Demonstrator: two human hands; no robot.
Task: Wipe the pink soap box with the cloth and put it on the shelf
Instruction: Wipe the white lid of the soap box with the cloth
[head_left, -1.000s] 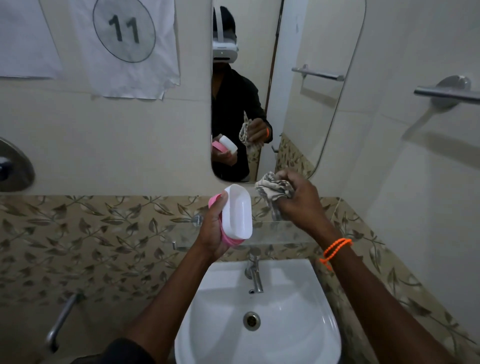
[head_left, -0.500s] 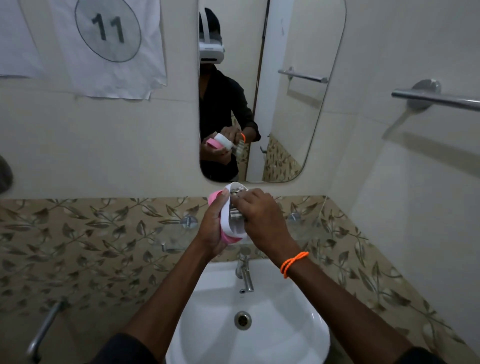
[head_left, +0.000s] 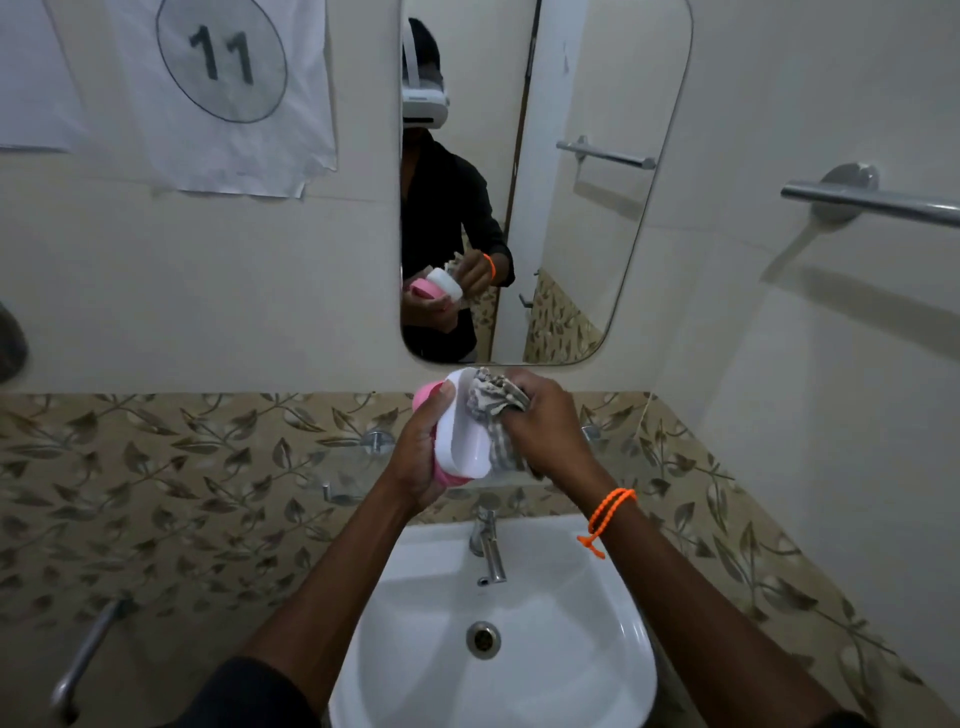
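**Soap box could easily end up in the sink here**

Head view: the left hand is wrapped around the pink soap box, thumb over the rim, holding it upright on its end above the basin, just under the mirror. The right hand has the cloth bunched in curled fingers and pressed against the white inner face of the box.

My worry: the white insert looks like a separate piece sitting in the pink shell. Rub too hard sideways and it could pop loose, or the whole box could twist out of that one-handed grip and drop onto the tap. The glass shelf behind is hard to make out, so judging its edge when placing the box could be tricky.
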